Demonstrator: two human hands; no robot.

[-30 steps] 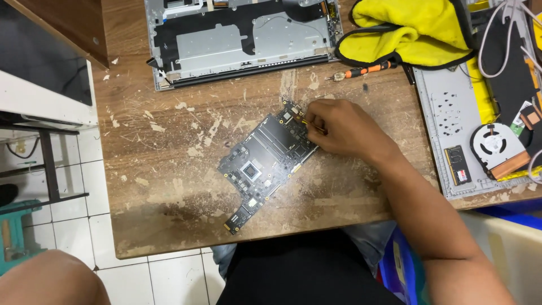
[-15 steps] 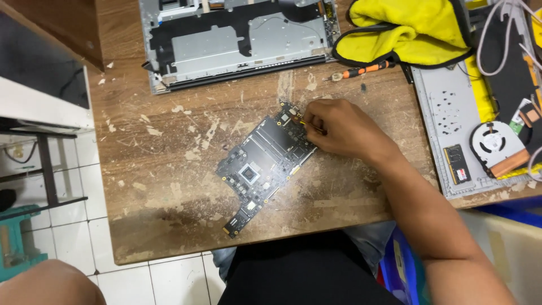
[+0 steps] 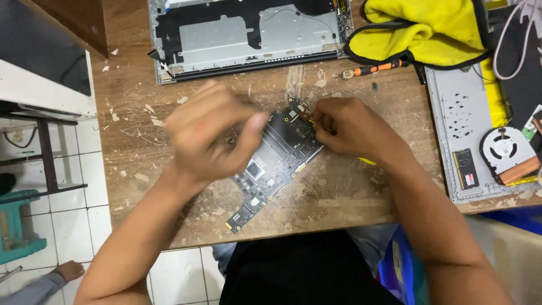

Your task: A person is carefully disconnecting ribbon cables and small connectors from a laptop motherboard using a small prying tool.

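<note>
On the wooden table lies the dark circuit board, the blurred left hand hovering loosely curled over its left side, the right hand pinching a small part at its top corner, the opened laptop shell beyond.

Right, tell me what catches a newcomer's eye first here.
A dark circuit board lies slanted mid-table, the right hand pinching at its upper corner, the blurred left hand above its left part. A yellow cloth glows at top right, an open laptop shell behind.
</note>
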